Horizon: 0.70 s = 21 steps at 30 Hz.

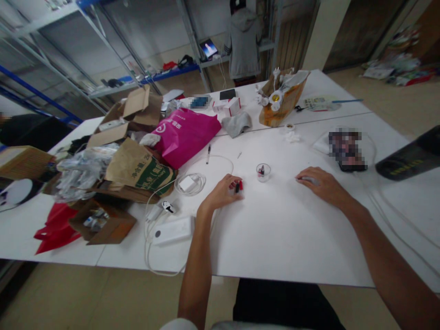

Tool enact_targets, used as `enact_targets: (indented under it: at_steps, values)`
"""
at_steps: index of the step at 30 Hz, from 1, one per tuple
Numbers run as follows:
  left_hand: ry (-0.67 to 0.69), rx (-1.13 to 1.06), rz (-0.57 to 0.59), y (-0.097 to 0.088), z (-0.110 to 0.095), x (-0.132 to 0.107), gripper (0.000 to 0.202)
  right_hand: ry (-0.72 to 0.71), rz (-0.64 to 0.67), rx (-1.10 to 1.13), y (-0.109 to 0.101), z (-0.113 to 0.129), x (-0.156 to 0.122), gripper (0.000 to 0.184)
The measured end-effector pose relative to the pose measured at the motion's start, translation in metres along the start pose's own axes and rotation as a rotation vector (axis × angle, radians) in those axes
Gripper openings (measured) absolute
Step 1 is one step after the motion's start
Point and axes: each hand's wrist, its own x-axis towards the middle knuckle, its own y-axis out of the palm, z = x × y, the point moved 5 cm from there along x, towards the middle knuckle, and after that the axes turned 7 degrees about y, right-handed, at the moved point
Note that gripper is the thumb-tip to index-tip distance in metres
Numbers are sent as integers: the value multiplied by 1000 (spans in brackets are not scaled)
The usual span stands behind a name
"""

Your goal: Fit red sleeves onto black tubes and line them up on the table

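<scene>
My left hand [222, 193] curls on the white table around what looks like a small clear cup [241, 195], its outline partly hidden by the fingers. Red and black small pieces [239, 186] show at its fingertips. Between my hands a clear cup [267, 176] stands upright, with a few small dark and reddish pieces inside. To the right of that cup my right hand [323, 184] rests low over the table with its fingers closed. Something small and greyish [311, 180] shows between thumb and fingers; its kind cannot be made out.
Left of my arm lie a white power bank [173, 230], coiled cables and a charger [187, 183]. Behind them are a magenta bag [189, 133] and cardboard boxes [112, 224]. A phone [349, 151] and a dark bottle [409, 158] are on the right. A pen [208, 154] lies ahead.
</scene>
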Motion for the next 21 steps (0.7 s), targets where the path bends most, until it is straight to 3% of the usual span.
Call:
enact_targets:
  at_steps: [21]
  values:
    - [14, 9, 0, 5, 0, 3, 50, 32, 40, -18, -3, -4, -1, 30]
